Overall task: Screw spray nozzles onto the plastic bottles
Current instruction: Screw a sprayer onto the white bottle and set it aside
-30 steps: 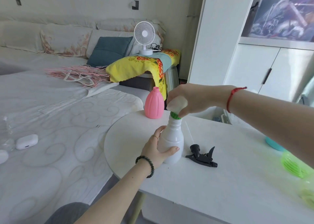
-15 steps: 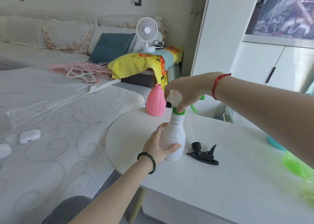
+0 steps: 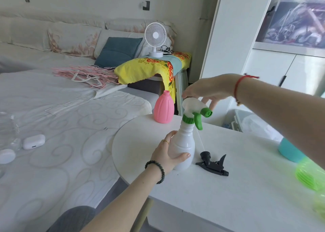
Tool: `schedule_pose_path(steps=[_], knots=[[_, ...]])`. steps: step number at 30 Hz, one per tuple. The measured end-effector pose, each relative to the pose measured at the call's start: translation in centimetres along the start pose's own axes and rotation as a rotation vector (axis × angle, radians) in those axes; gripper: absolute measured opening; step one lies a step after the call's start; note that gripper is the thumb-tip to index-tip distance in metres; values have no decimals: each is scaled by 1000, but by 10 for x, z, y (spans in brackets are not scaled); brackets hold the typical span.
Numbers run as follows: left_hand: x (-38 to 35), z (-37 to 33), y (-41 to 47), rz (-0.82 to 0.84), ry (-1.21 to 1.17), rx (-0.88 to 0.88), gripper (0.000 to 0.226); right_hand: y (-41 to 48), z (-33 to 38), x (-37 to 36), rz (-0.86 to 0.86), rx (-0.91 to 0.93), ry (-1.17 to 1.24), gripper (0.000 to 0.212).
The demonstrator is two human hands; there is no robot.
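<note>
A white plastic bottle (image 3: pixel 184 143) stands upright on the white table (image 3: pixel 228 187), and my left hand (image 3: pixel 168 154) grips its lower body. On its neck sits a white and green spray nozzle (image 3: pixel 195 111), trigger pointing right. My right hand (image 3: pixel 205 91) hovers just above and behind the nozzle, fingers spread, with nothing in it. A black spray nozzle (image 3: pixel 213 164) lies on the table right of the bottle. A pink bottle (image 3: pixel 163 109) without a nozzle stands at the table's far edge.
A teal bottle (image 3: pixel 290 152) and a bright green bottle (image 3: pixel 311 175) lie at the table's right side, partly behind my right forearm. A bed (image 3: pixel 52 126) with an earbud case (image 3: pixel 33 142) lies left. A white cabinet (image 3: pixel 263 46) stands behind.
My right hand has let go of the green and white nozzle and lifted off it with fingers spread. The nozzle now stands uncovered on the bottle. My left hand keeps its grip.
</note>
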State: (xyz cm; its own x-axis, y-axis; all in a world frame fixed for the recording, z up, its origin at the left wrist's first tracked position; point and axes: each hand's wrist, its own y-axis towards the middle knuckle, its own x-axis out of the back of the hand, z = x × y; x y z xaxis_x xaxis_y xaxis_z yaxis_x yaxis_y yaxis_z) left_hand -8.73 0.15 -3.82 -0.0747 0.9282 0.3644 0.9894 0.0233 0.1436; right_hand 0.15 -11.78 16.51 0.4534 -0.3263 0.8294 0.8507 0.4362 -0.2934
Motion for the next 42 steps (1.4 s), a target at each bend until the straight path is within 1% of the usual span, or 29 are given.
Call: schedule_pose_path(steps=[1,3,5,7,9,10,11,14,15,16,17,20,21,23,25,26,28,29,30,32,33,34,36,37,38,40,41,42], knots=[[0,0,0,0,4,1,71,-8,-1,0,9,-1,68,43],[-1,1,0,-2,10,2,75,-18,-11,-7,60,66,93,51],[-1,3,0,-3,8,2,76,-27,-24,-23,95,177,88,48],[0,4,1,-1,-3,5,76,-25,-37,-42,62,253,290,42],[0,4,1,2,-21,13,75,-22,-47,-61,-40,323,560,38],[0,3,1,4,-27,16,75,-21,-50,-69,-110,347,649,35],[0,3,1,5,-27,17,75,-21,-51,-77,-193,363,681,32],[-2,3,0,2,-18,20,71,-17,-50,-101,-495,378,658,24],[-2,2,0,-1,-17,20,67,-15,-48,-107,-564,374,657,21],[-2,2,0,-2,-17,21,65,-14,-47,-112,-595,364,660,18],[-2,1,0,-3,-16,22,64,-13,-48,-114,-580,359,676,15],[-2,-1,0,-12,-17,29,63,-15,-56,-119,-417,359,795,16],[-2,-1,0,-15,-20,30,63,-16,-58,-122,-411,364,843,16],[-2,-1,1,-14,-25,26,64,-17,-62,-128,-508,352,892,17],[-2,-1,1,-15,-30,25,64,-17,-66,-132,-566,315,924,27],[-2,-1,1,-15,-30,26,64,-17,-67,-132,-546,310,926,32],[-2,-2,1,-16,-27,28,63,-17,-67,-129,-430,352,925,37],[-2,-2,1,-15,-26,29,63,-17,-65,-128,-377,384,929,34],[-1,-3,1,-15,-25,30,63,-17,-64,-128,-362,397,934,28],[-2,-3,0,-12,-23,31,63,-16,-62,-129,-443,373,988,21],[-2,-3,0,-12,-23,30,64,-14,-63,-129,-484,359,1012,23],[-2,-4,-1,-13,-26,28,64,-13,-64,-129,-488,356,1013,28],[-1,-5,-1,-16,-31,23,64,-14,-65,-126,-392,382,960,36],[-1,-5,-1,-16,-29,22,64,-15,-65,-125,-338,407,946,34],[-1,-5,-1,-15,-25,20,63,-15,-65,-125,-320,421,949,29],[-1,-5,-1,-14,-24,17,63,-15,-65,-123,-381,404,1000,19],[-1,-5,-1,-12,-24,16,63,-15,-67,-123,-412,392,1027,19],[-1,-5,-1,-10,-22,15,62,-14,-68,-123,-406,389,1042,24]])
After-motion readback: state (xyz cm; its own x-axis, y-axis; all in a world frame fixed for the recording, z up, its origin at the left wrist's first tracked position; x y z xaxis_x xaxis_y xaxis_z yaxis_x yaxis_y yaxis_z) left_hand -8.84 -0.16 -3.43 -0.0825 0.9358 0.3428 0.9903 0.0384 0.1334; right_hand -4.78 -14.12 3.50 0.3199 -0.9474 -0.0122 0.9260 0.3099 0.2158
